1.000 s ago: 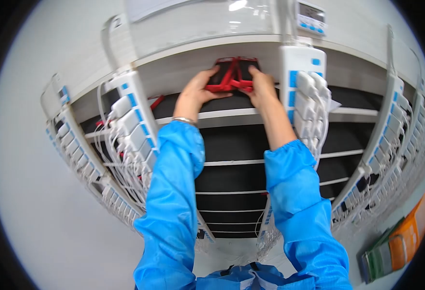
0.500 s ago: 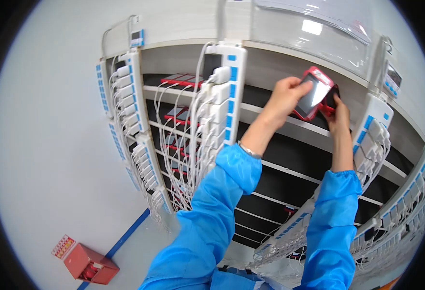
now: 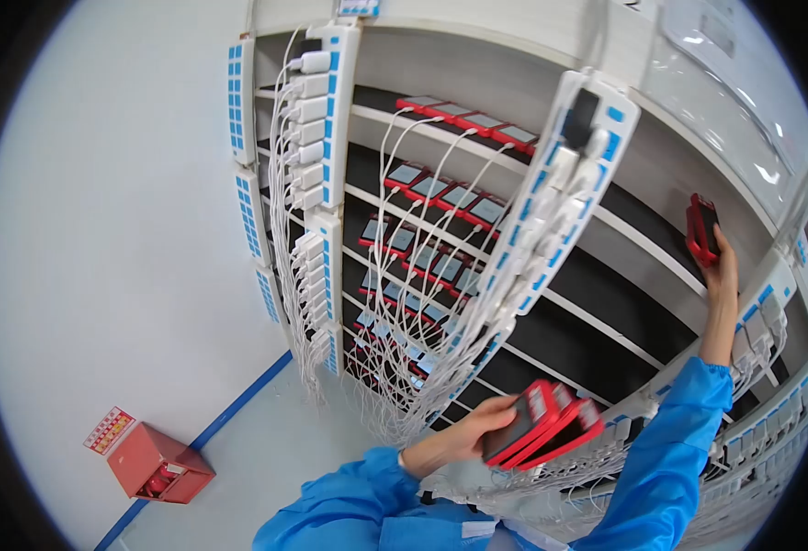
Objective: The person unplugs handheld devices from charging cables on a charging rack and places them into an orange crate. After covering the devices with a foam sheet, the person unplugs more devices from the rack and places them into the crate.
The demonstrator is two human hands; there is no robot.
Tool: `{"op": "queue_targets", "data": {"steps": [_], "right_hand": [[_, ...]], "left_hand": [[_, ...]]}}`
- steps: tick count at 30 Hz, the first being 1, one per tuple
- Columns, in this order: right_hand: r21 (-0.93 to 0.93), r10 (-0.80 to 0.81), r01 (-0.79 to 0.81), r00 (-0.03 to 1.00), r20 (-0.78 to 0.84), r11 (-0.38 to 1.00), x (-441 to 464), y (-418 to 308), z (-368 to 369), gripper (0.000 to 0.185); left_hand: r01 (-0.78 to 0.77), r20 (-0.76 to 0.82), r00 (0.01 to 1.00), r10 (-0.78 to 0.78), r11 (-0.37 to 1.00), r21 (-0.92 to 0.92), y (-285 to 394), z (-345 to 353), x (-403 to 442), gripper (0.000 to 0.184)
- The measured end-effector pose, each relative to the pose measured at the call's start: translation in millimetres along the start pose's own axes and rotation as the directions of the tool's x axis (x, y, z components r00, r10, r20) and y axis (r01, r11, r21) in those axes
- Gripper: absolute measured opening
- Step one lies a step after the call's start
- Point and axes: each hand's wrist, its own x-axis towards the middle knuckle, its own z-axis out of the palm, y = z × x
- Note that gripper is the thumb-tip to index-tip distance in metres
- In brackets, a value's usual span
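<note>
My left hand point(image 3: 470, 432), low in the middle of the view, grips a stack of red-framed devices point(image 3: 542, 427), somewhat blurred, with the thumb on top. Up at the right, my right hand point(image 3: 722, 266) is closed round another red-and-black device point(image 3: 701, 230), held in front of a shelf's opening. Left of centre, rows of red devices with grey screens point(image 3: 468, 119) lie on several shelves, with white cables plugged into them.
White power strips point(image 3: 565, 193) packed with plugs and hanging cables run down the shelf posts. More strips stand at the right. A red box point(image 3: 158, 464) is on the floor at the lower left, by a blue line point(image 3: 243, 399).
The view has swung left, showing more cabled devices. My hands have moved apart: the left is lower with a stack of devices, the right is up at the shelf with a device.
</note>
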Motion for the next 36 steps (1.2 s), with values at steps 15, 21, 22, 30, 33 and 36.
{"op": "queue_targets", "data": {"steps": [15,21,22,30,33,36], "right_hand": [[-0.150,-0.114,0.116,0.993,0.021,0.982,-249.5,9.9,11.1,0.047],[-0.319,-0.059,-0.039,0.955,-0.290,0.947,-446.5,43.4,-26.7,0.056],[-0.313,-0.014,-0.093,0.946,-0.324,0.945,-466.5,37.4,-21.0,0.052],[-0.222,-0.086,-0.212,0.507,-0.857,0.952,-714.9,50.7,-90.3,0.030],[-0.075,0.031,-0.239,0.410,-0.911,0.968,-790.5,56.3,-92.3,0.030],[-0.020,0.051,-0.221,0.311,-0.949,0.975,-853.5,77.4,-109.5,0.028]], "left_hand": [[0.408,-0.018,0.910,-0.413,0.904,-0.128,2.5,-117.6,-110.2,0.063],[0.463,0.123,0.885,-0.449,0.875,-0.140,-28.0,-101.1,-76.5,0.064],[0.472,0.181,0.879,-0.442,0.862,-0.184,-31.7,-90.7,-71.8,0.059],[0.746,0.227,0.659,-0.717,0.662,-0.071,-126.7,-45.5,-91.5,0.062],[0.822,0.151,0.569,-0.808,0.564,-0.076,-172.5,-12.3,-108.3,0.059],[0.868,0.210,0.496,-0.842,0.484,-0.112,-204.3,33.6,-121.6,0.054]]}}
